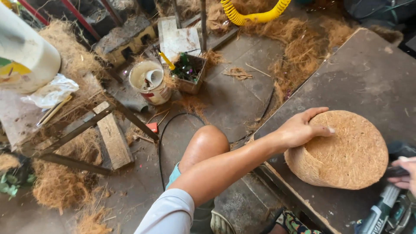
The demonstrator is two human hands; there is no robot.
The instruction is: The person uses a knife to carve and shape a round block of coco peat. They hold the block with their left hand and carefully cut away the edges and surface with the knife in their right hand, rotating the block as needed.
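A round, thick pot-shaped block of brown coconut fibre (pixel 346 151) lies on a dark workbench (pixel 359 78) at the right. My left hand (pixel 303 128) rests on its upper left edge, thumb across the flat top, gripping it. At the lower right frame edge, my right hand (pixel 404 175) is only partly visible, its fingers wrapped on a dark power tool (pixel 390 208) with a green-and-black body beside the block.
Loose coconut fibre (pixel 60 182) litters the concrete floor. A white bucket (pixel 151 82), a small box of tools (pixel 188 71), a yellow coiled hose (pixel 251 13), a black cable (pixel 164 130), wooden planks (pixel 112 138) and a large white container (pixel 21 52) lie to the left.
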